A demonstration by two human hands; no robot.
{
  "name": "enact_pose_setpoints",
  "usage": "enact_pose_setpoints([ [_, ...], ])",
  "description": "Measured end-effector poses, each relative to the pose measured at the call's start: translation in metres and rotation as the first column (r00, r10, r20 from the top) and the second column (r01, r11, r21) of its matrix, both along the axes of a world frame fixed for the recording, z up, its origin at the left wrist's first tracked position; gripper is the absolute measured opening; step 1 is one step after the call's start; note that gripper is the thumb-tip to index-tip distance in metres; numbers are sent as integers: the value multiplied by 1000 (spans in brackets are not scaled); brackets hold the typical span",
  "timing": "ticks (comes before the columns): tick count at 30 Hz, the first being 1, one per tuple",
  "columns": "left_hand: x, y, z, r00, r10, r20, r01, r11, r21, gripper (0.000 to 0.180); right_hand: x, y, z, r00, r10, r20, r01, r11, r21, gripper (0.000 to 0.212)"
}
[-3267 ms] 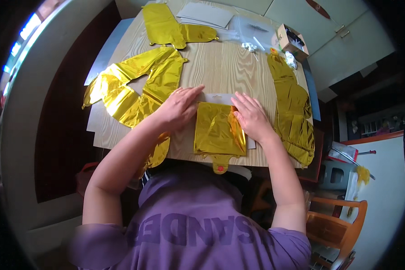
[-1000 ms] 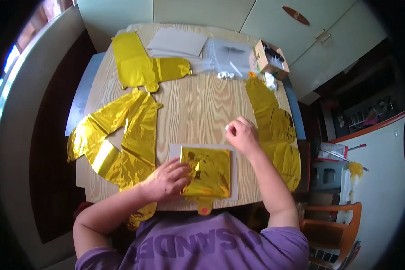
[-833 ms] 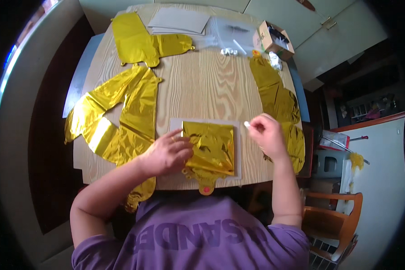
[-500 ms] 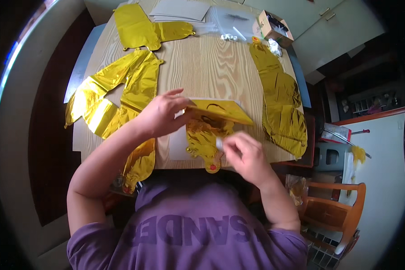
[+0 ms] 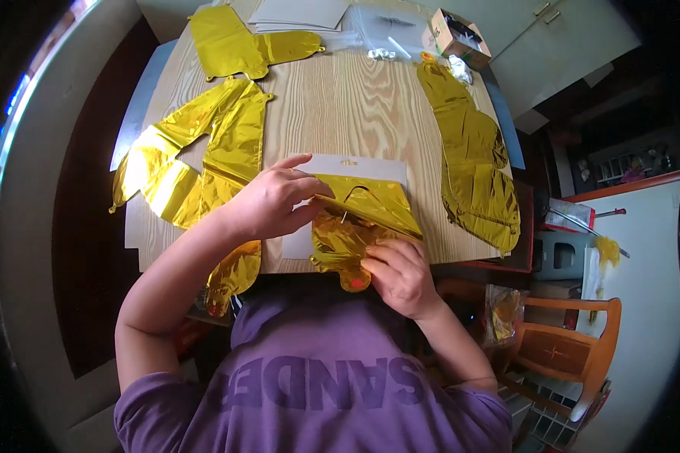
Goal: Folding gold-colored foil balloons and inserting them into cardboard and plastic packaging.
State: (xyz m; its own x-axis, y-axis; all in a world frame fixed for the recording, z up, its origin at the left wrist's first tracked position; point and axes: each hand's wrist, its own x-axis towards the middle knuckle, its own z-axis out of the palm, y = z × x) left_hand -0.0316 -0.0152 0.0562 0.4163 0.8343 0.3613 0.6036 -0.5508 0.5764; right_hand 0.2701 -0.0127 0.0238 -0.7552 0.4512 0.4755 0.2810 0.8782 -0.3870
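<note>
Holding flap (image 5: 378, 200) up | left hand (image 5: 279, 200) pinching its edge | right hand (image 5: 399, 277) half-curled on foil (image 5: 334, 240), contents unclear | press evenly

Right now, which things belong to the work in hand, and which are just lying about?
In use: left hand; right hand; folded gold foil; pale card under it.
Lying about, it seems: long gold foil piece on the right; stacked sheets; cardboard box; wooden chair.

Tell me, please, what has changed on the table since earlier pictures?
The left hand has lifted the top layer of the folded foil, which lay flat. The right hand has moved left onto the foil's lower part; its small white piece no longer shows clearly. The other foils and the box stayed put.
</note>
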Motion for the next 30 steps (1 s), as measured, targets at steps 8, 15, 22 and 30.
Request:
enact_pose_setpoints([
  [8,-3,14,-8,991,103,89,-95,991,-91,14,-37,44,3,913,-400,84,408,903,-134,18],
  [15,3,5,-30,996,23,87,-25,1000,13,26,-42,57,-11,755,-643,131,637,766,86,35],
  [22,13,-7,-39,975,-95,-202,134,972,191,34,29,64,1,821,-555,132,533,829,168,30],
  [30,6,-15,-14,958,-11,-288,1,999,-34,121,-23,72,4,885,-232,403,273,961,-45,63],
])
